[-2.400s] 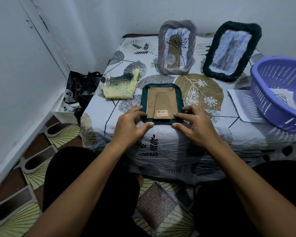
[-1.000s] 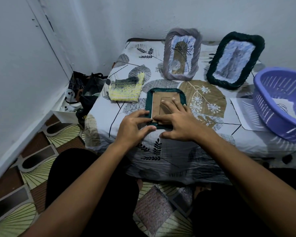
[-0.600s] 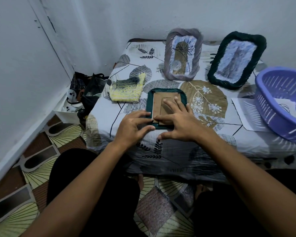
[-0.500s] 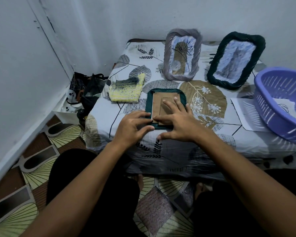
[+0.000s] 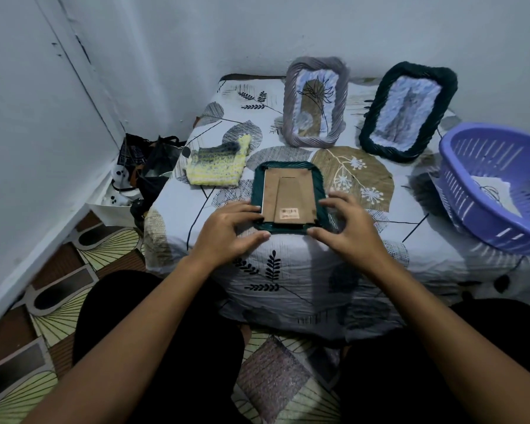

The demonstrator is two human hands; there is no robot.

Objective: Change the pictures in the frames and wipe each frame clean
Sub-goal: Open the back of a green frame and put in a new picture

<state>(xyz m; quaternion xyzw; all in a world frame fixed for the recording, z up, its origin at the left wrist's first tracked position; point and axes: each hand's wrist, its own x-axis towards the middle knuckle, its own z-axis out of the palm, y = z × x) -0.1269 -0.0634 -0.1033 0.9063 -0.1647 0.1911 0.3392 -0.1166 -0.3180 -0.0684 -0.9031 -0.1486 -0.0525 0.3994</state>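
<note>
A purple basket [image 5: 487, 191] is sitting at the right edge of the picture on the bed [image 5: 288, 270], and one white sheet of paper [image 5: 491, 186] with a dark drawing is lying inside it. A second printed sheet [image 5: 438, 185] is lying on the bedcover, partly tucked under the basket's left side.

Three frames are showing. A small green frame [image 5: 288, 197] is lying face down in the middle of the picture, near the bed's front edge, with its brown cardboard back [image 5: 288, 195] and a barcode sticker facing up. A grey frame [image 5: 316, 101] is standing at the upper centre, leaning towards the wall, with a plant picture in it. A dark green frame [image 5: 408, 111] is leaning at the upper right, just left of the basket, holding a blurred grey picture.

The left hand [image 5: 230, 232] is holding the small frame's lower left corner, fingers curled onto its edge and thumb pressing below. The right hand [image 5: 349, 228] is doing the same at the lower right corner, fingers bent over the rim.

One yellow and grey knitted cloth [image 5: 216, 165] is lying to the left of the small frame, close beside it but not touching. At the left of the picture, dark bags [image 5: 147, 166] are sitting on the floor beside the bed.
</note>
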